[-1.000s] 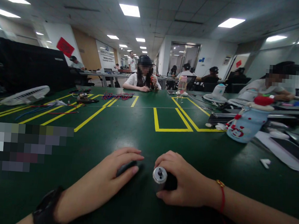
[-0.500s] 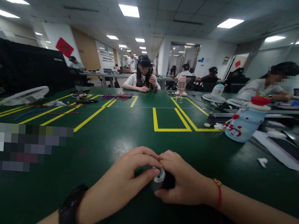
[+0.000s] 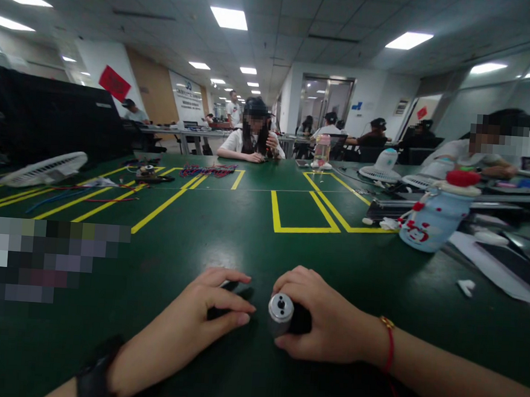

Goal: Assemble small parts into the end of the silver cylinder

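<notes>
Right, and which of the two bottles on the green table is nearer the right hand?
The light-blue bottle with the red top. The pink-topped bottle is farther from the right hand, toward the table's far edge.

on the dark green desk [image 3: 225, 244] with yellow tape lines, a light blue bottle with a red fluffy lid [image 3: 437, 216] is the landmark. right of it lies a white sheet of paper [image 3: 519, 287], partly under a flat dark panel [image 3: 526, 265]; nearer the camera than the bottle are small white pieces [image 3: 466, 287]. beyond it, to the left, stands a pink-topped clear bottle [image 3: 322, 151]. far left of it are a round white fan [image 3: 47, 169] and tangled red and blue wires [image 3: 207, 170].
</notes>
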Motion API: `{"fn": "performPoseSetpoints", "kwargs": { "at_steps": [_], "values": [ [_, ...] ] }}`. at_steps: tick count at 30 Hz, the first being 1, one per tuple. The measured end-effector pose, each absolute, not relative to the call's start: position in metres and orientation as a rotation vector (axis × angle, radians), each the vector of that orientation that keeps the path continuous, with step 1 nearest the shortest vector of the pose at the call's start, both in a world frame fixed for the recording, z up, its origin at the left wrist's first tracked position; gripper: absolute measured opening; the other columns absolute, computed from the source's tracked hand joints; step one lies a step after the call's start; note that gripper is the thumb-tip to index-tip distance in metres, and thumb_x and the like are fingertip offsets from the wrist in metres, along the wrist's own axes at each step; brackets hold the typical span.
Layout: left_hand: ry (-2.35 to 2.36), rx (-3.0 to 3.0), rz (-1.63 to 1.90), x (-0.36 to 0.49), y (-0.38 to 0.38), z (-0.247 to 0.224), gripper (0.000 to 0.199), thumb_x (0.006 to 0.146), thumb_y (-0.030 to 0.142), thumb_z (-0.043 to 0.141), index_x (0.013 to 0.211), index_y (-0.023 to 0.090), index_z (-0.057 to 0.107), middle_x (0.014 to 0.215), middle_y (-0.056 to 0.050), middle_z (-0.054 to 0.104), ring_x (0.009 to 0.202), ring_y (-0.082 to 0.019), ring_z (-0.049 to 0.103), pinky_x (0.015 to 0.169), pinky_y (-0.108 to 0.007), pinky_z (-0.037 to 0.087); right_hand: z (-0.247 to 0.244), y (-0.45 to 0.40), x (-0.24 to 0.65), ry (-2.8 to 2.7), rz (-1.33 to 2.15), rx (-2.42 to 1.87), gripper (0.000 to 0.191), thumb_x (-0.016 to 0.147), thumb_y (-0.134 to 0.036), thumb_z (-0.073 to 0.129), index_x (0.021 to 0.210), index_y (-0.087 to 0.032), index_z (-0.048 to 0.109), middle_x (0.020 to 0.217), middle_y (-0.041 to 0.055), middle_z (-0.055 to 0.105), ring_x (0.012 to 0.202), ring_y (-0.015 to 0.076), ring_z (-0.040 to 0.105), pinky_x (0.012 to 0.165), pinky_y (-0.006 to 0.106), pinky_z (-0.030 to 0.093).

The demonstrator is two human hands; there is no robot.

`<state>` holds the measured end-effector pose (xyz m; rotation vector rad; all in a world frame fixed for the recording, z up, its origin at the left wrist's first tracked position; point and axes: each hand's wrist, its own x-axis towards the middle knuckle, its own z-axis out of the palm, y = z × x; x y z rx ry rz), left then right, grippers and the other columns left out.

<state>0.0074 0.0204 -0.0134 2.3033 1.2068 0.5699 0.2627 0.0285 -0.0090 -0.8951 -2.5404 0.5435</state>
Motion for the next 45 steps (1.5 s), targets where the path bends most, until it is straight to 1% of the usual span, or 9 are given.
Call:
{"fn": "performPoseSetpoints", "kwargs": {
  "at_steps": [8,11,16,19,23,30,37,41,45],
  "values": [
    [1.178,2.409,0.488,0.009,0.019,-0.020,0.021,0.087,0.033,0.069,0.102,0.046,0.074,0.135,0.003,0.058,0.123,-0.027,0.052,0.105,-0.050,0.038,-0.010,0.027,0.263,-2.529,0.567,-0.886,0.036,0.067,-0.030,0.077,0.095,-0.020,0.058,0.106,0.0035,0.061,0.094,0.0223,0.050,0.086,0.038,0.038],
    [1.182,2.380,0.478,0.005,0.020,-0.015,0.026,0.089,0.035,0.064,0.113,0.043,0.070,0.137,0.001,0.057,0.125,-0.027,0.052,0.106,-0.049,0.040,-0.008,0.027,0.263,-2.528,0.578,-0.887,0.034,0.068,-0.030,0.076,0.096,-0.020,0.059,0.106,0.0041,0.061,0.094,0.0226,0.050,0.086,0.038,0.039],
    [1.375,2.348,0.541,-0.026,0.039,-0.009,0.035,0.098,0.044,0.046,0.129,0.035,0.060,0.141,-0.003,0.055,0.129,-0.026,0.051,0.110,-0.049,0.038,-0.005,0.027,0.263,-2.532,0.588,-0.900,0.033,0.069,-0.031,0.076,0.096,-0.020,0.060,0.105,0.0044,0.061,0.093,0.0229,0.051,0.085,0.039,0.039],
    [1.537,2.387,0.547,-0.053,0.054,-0.018,0.043,0.097,0.049,0.043,0.133,0.030,0.057,0.143,-0.005,0.053,0.130,-0.029,0.050,0.110,-0.050,0.037,-0.004,0.026,0.264,-2.526,0.614,-0.909,0.034,0.069,-0.031,0.076,0.098,-0.021,0.060,0.105,0.0046,0.061,0.094,0.0227,0.051,0.085,0.038,0.039],
    [1.633,2.439,0.472,-0.071,0.060,-0.031,0.048,0.096,0.051,0.043,0.139,0.032,0.050,0.149,-0.005,0.047,0.135,-0.031,0.044,0.111,-0.053,0.035,-0.004,0.025,0.264,-2.524,0.640,-0.915,0.035,0.068,-0.030,0.077,0.097,-0.021,0.061,0.106,0.0040,0.061,0.095,0.0227,0.050,0.087,0.038,0.038],
    [1.666,2.467,0.423,-0.066,0.056,-0.030,0.049,0.096,0.052,0.042,0.141,0.032,0.048,0.150,-0.005,0.046,0.137,-0.031,0.042,0.110,-0.054,0.035,-0.004,0.026,0.263,-2.527,0.626,-0.917,0.034,0.068,-0.029,0.077,0.096,-0.020,0.061,0.105,0.0039,0.061,0.095,0.0227,0.050,0.087,0.039,0.038],
    [1.672,2.439,0.384,-0.067,0.055,-0.031,0.050,0.097,0.051,0.040,0.143,0.033,0.044,0.153,-0.003,0.042,0.140,-0.031,0.037,0.112,-0.056,0.031,-0.003,0.025,0.263,-2.519,0.633,-0.901,0.033,0.069,-0.028,0.076,0.097,-0.020,0.061,0.105,0.0053,0.061,0.095,0.0235,0.050,0.086,0.040,0.039],
    [1.656,2.439,0.453,-0.065,0.053,-0.029,0.048,0.096,0.051,0.044,0.139,0.032,0.049,0.149,-0.006,0.047,0.136,-0.032,0.043,0.110,-0.056,0.034,-0.004,0.026,0.263,-2.523,0.620,-0.893,0.034,0.069,-0.029,0.076,0.098,-0.021,0.060,0.106,0.0050,0.061,0.095,0.0233,0.051,0.087,0.040,0.039],
    [1.484,2.438,0.518,-0.046,0.040,-0.020,0.039,0.092,0.046,0.054,0.128,0.032,0.060,0.139,-0.005,0.056,0.126,-0.029,0.053,0.106,-0.049,0.042,-0.005,0.027,0.263,-2.530,0.612,-0.895,0.034,0.069,-0.031,0.076,0.098,-0.021,0.061,0.106,0.0053,0.061,0.095,0.0235,0.051,0.086,0.039,0.039]
  ]
}}
